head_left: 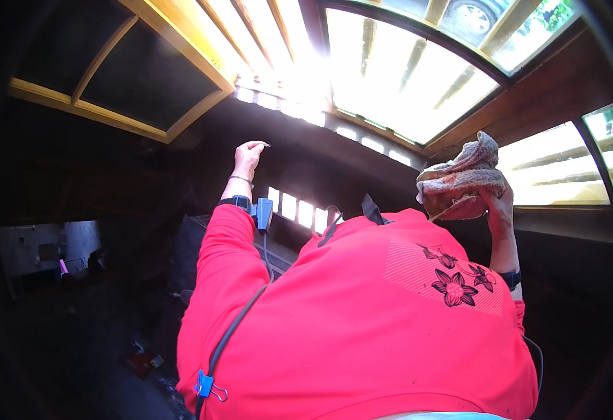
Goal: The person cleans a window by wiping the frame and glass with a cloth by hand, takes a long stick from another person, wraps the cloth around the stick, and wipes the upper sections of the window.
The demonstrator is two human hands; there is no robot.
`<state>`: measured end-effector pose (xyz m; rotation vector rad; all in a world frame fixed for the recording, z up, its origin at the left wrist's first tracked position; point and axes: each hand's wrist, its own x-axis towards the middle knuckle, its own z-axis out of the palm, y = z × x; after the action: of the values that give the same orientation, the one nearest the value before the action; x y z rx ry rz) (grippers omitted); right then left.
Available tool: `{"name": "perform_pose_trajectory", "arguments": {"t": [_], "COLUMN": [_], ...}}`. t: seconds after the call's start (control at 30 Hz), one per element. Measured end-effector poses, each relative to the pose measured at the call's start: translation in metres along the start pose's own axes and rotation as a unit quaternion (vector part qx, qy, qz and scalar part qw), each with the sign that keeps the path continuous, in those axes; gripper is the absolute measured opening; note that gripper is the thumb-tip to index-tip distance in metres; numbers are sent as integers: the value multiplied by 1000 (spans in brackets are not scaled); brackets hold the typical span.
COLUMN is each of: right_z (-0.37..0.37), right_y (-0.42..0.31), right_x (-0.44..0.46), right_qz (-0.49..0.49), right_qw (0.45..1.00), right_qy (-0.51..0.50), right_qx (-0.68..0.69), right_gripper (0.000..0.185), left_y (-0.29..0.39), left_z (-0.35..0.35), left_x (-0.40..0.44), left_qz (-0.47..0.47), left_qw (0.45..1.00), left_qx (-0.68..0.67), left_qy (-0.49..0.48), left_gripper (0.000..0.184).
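At the upper left of the head view, my left hand [248,158] reaches toward the bright window opening, fingertips pinched together. A tiny dark bit shows at the fingertips, too small to name. On the right, my right hand [500,204] grips a bunched, fuzzy grey-brown cloth [460,178]. The cloth is folded over itself and hides most of the fingers. It is held up in front of the glass window pane [404,77], and I cannot tell whether they touch.
A wooden window sash [173,133] swings inward at upper left. Bright slats and a vehicle wheel [473,17] show outside. A cable [240,318] runs from a blue device [263,214] at my left wrist to a blue clip [205,383]. The lower left is dark, with indistinct items.
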<state>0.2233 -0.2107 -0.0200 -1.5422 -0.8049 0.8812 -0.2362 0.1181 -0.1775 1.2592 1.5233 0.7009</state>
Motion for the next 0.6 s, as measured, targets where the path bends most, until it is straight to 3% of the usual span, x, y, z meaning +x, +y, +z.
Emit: {"name": "perform_pose_trajectory", "arguments": {"t": [0.2, 0.6], "right_z": [1, 1], "right_y": [3, 3], "right_x": [-1, 0], "right_qz": [-6, 0], "right_qw": [1000, 1000], "right_qy": [5, -2], "right_qx": [13, 15], "right_gripper": [31, 31], "left_y": [-4, -6], "left_z": [0, 7], "left_x": [7, 4], "left_qz": [-17, 19], "left_qw": [992, 996], "left_qx": [126, 63], "left_qy": [27, 56], "left_gripper": [8, 29]}}
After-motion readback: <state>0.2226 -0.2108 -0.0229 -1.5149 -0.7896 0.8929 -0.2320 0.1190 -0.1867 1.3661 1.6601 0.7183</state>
